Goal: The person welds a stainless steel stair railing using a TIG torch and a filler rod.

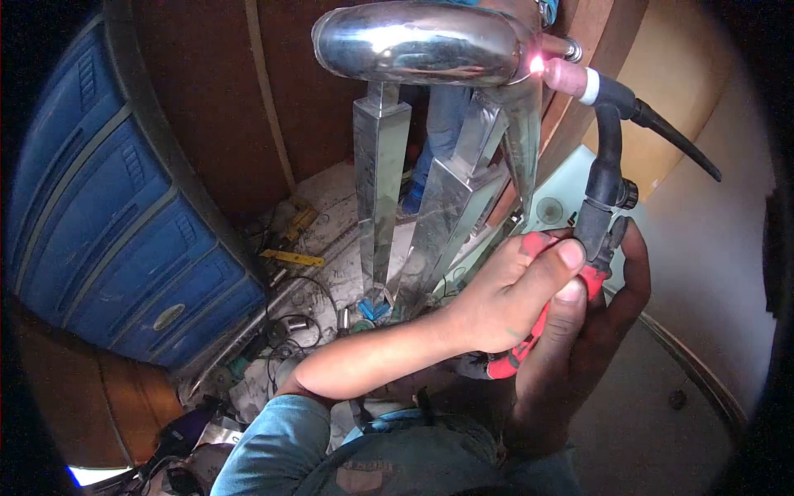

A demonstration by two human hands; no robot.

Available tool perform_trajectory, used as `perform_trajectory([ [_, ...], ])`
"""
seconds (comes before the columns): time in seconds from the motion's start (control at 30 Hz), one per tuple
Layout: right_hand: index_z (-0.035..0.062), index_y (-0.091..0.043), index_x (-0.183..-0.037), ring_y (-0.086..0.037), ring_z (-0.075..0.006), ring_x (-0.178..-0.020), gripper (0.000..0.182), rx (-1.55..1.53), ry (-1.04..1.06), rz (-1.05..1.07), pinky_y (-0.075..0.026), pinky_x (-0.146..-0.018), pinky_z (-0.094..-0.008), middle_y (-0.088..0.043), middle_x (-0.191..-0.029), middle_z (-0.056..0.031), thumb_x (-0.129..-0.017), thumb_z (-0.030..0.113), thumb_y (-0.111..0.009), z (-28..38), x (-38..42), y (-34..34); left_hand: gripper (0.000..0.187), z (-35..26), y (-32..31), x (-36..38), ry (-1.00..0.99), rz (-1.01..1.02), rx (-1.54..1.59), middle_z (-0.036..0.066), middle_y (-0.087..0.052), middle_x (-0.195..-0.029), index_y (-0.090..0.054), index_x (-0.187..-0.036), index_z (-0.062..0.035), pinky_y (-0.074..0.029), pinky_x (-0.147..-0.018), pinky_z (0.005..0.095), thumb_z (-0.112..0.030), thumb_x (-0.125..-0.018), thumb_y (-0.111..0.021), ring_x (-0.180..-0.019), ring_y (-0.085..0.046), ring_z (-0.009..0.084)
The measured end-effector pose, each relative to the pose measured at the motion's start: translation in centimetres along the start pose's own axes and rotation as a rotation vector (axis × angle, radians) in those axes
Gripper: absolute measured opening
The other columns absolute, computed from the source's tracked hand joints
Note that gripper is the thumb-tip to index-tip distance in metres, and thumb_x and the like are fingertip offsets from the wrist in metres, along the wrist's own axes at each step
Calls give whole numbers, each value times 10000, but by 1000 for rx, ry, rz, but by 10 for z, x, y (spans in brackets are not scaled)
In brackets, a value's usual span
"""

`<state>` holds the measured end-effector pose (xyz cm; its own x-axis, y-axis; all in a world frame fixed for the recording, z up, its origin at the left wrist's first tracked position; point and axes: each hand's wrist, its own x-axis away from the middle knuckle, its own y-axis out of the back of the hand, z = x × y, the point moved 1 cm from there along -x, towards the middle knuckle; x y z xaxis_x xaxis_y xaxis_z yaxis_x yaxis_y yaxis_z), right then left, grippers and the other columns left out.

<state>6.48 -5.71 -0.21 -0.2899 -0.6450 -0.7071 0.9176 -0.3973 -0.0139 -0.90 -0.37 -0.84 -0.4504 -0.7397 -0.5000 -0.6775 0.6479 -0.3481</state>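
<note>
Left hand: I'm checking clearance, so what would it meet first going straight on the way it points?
Pointing to the picture's upper right, the left hand would likely meet the torch's black body first; the right hand seems just beyond, though depth is unclear.

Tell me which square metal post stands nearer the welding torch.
The picture's right post; the left post stands farther from the torch, toward the blue panel.

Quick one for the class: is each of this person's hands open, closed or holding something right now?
Left hand: closed, holding the welding torch.
Right hand: closed, holding the same torch from the other side.
</note>
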Motion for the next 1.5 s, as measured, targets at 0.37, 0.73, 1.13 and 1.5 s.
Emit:
perform_trajectory([
  [0.37,31,-289,-1494,-552,-238,-1194,547,4,-25,6,-432,-1036,-387,-510,-1349,-173,-1035,267,-470,2,3,-2,389,2,4,5,34,58,8,20,-603,-863,-604,-1022,-8,-466,-762,298,-331,-1078,-394,-834,-530,100],
  [0.73,41,-277,-1504,-544,-249,-1217,539,12,-50,30,-418,-1062,-393,-496,-1380,-180,-1036,234,-462,8,3,0,398,-4,2,4,39,14,-9,-2,-585,-825,-589,-952,-22,-454,-727,272,-337,-1086,-385,-804,-518,72],
  [1.13,28,-277,-1495,-541,-234,-1198,561,3,-27,-29,-419,-1053,-394,-515,-1344,-180,-1037,282,-478,3,3,-8,428,-4,6,2,58,29,-21,18,-593,-840,-601,-973,-26,-464,-694,296,-378,-1080,-382,-782,-532,87],
  [1.5,32,-270,-1503,-538,-228,-1203,543,8,-38,18,-427,-1041,-383,-499,-1356,-175,-1040,232,-471,6,5,-7,353,-5,7,3,38,43,13,0,-577,-838,-593,-1055,-6,-445,-727,258,-297,-1085,-394,-805,-502,72],
])
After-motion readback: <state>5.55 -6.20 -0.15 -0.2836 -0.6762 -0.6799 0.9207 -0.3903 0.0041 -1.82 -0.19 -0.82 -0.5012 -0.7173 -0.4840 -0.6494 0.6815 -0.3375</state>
